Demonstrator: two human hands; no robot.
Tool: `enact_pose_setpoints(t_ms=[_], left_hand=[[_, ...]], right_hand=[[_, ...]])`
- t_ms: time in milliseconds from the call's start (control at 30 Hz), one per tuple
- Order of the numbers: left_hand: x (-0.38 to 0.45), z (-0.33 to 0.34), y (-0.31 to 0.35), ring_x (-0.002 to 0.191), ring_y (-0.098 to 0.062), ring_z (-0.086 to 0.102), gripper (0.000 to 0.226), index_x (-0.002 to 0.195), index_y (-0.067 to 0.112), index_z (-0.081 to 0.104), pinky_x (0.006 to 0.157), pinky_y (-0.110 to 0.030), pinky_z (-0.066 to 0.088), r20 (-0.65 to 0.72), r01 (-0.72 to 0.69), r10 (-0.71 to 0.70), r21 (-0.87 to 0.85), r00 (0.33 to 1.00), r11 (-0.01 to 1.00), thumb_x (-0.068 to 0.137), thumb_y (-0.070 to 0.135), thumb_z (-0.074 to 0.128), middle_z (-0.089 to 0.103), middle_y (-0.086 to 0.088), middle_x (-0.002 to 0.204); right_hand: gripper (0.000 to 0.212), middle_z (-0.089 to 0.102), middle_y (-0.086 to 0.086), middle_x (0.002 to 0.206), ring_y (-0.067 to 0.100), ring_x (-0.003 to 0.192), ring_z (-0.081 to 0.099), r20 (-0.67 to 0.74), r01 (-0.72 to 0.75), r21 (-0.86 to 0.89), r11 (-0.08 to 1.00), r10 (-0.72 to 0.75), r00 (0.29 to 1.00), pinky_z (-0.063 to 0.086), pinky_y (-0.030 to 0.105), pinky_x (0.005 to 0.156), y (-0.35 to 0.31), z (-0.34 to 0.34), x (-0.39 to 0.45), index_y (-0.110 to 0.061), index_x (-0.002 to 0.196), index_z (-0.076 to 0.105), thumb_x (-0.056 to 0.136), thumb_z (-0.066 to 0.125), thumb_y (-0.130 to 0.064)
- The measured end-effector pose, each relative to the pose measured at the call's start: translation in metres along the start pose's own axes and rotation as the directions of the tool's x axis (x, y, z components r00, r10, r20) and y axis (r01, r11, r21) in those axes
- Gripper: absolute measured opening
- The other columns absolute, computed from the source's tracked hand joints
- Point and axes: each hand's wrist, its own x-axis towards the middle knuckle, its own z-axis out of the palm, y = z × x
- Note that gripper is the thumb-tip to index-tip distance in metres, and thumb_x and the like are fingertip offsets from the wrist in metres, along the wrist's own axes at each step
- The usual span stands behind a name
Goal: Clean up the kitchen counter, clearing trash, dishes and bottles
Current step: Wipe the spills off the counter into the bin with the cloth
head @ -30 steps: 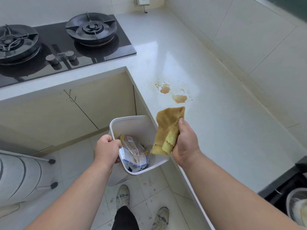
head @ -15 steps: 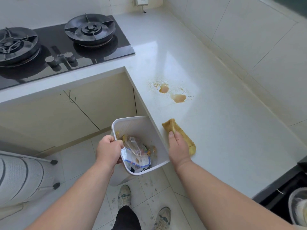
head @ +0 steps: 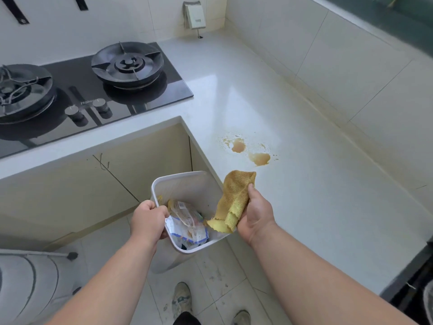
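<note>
My left hand (head: 148, 219) grips the left rim of a white trash bin (head: 187, 184), held beside the counter's front edge. Crumpled wrappers (head: 187, 224) lie inside it. My right hand (head: 255, 213) holds a yellow cloth (head: 235, 199) over the bin's right rim, lifted off the counter, with its lower end hanging into the bin. Two brown spill puddles (head: 248, 152) sit on the white counter (head: 316, 184) just beyond the cloth.
A black two-burner gas hob (head: 89, 90) with two knobs lies at the back left. A wall socket (head: 194, 15) hangs in the corner. Tiled walls bound the counter at the right. A dark sink edge (head: 417, 289) shows at lower right. My shoes stand on the floor below.
Half a second ago my right hand pressed the cloth on the counter edge; now it has lifted the cloth back over the bin. The left hand still holds the bin.
</note>
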Motion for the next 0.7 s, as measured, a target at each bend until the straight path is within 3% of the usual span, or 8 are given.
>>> enact_pose_setpoints(t_ms=[167,300,433,567,633,700], left_hand=[[0.03,-0.007,0.016,0.059,-0.025,0.038,0.026,0.079,0.017,0.037,0.046,-0.032,0.041,0.059,-0.005,0.004,0.017,0.998,1.0,0.077,-0.003,0.054,0.044,-0.012,0.075],[0.044,-0.007,0.031,0.059,-0.026,0.041,0.024,0.08,0.015,0.039,0.047,-0.032,0.043,0.084,-0.017,0.015,0.023,0.996,1.0,0.077,-0.004,0.054,0.047,-0.013,0.074],[0.054,-0.005,0.042,0.056,-0.025,0.044,0.027,0.076,0.016,0.037,0.044,-0.03,0.044,0.09,-0.023,0.022,0.019,0.996,1.0,0.076,-0.003,0.055,0.049,-0.014,0.072],[0.063,0.0,0.047,0.06,-0.027,0.045,0.028,0.076,0.018,0.036,0.048,-0.034,0.046,0.073,-0.003,0.002,0.015,0.997,1.0,0.074,-0.002,0.056,0.049,-0.013,0.073],[0.067,0.002,0.05,0.063,-0.028,0.045,0.028,0.075,0.018,0.036,0.05,-0.035,0.047,0.064,0.011,-0.011,0.013,0.998,1.0,0.074,-0.001,0.056,0.049,-0.014,0.074],[0.07,0.005,0.051,0.064,-0.028,0.044,0.027,0.075,0.018,0.037,0.051,-0.036,0.046,0.047,0.016,-0.018,0.029,0.999,0.999,0.073,0.0,0.057,0.048,-0.014,0.074]], right_hand=[[0.041,0.08,0.015,0.118,0.035,0.112,0.074,-0.083,0.031,0.054,0.998,-0.026,0.996,0.06,0.043,0.087,0.008,0.015,-0.002,-0.01,0.131,0.072,0.11,0.051,-0.039],[0.041,0.08,0.017,0.116,0.037,0.109,0.075,-0.122,0.069,0.117,0.991,-0.054,0.991,0.06,0.049,0.084,0.002,0.02,-0.002,-0.009,0.129,0.072,0.11,0.052,-0.04],[0.035,0.084,0.006,0.092,0.029,0.1,0.075,-0.192,0.183,0.143,0.973,-0.154,0.969,0.059,0.045,0.082,-0.032,0.021,0.001,-0.012,0.119,0.073,0.11,0.052,-0.039],[0.032,0.08,0.008,0.11,0.027,0.104,0.075,-0.283,0.447,-0.031,0.894,-0.437,0.854,0.058,0.047,0.096,-0.083,0.014,0.026,-0.019,0.113,0.074,0.109,0.05,-0.04],[0.029,0.072,0.002,0.098,0.022,0.091,0.068,-0.334,0.524,-0.163,0.836,-0.547,0.768,0.054,0.04,0.091,-0.111,0.011,0.04,-0.021,0.099,0.071,0.11,0.048,-0.037],[0.034,0.057,-0.004,0.081,0.016,0.073,0.054,-0.362,0.492,-0.361,0.793,-0.605,0.71,0.048,0.031,0.08,-0.136,0.002,0.059,-0.021,0.085,0.062,0.11,0.045,-0.036]])
